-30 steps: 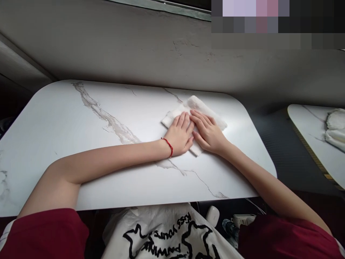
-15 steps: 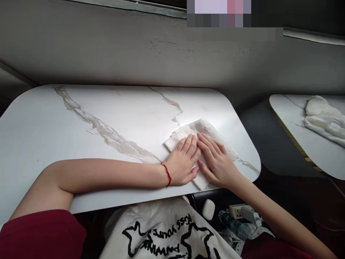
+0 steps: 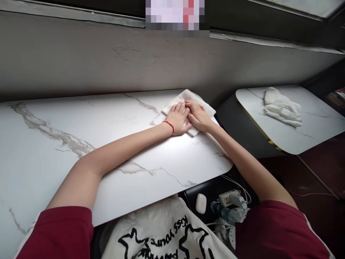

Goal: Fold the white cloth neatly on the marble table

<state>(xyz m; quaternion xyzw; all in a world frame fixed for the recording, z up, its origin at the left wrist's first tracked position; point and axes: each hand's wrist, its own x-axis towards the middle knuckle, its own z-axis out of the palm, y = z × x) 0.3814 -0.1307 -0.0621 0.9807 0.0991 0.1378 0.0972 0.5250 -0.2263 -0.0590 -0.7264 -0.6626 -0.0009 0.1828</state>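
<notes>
A folded white cloth (image 3: 188,96) lies at the far right corner of the white marble-patterned table (image 3: 129,144), its right part at the table's edge. My left hand (image 3: 178,118), with a red string bracelet (image 3: 170,125) on the wrist, presses flat on the cloth with fingers stretched out. Beside it, and touching it, my right hand (image 3: 198,117) also lies flat on the cloth. Both palms face down, so what is under them is hidden.
A second marble-patterned table (image 3: 291,140) stands to the right, bearing a crumpled white cloth (image 3: 283,108). Below the near edge are a white case (image 3: 201,203), a plastic bottle (image 3: 225,213), and a power strip (image 3: 228,197) with cables. A grey wall (image 3: 81,61) runs behind.
Both hands have slid the cloth away from me across the tabletop, from near the front edge to the far right corner. My view has turned to the right.
</notes>
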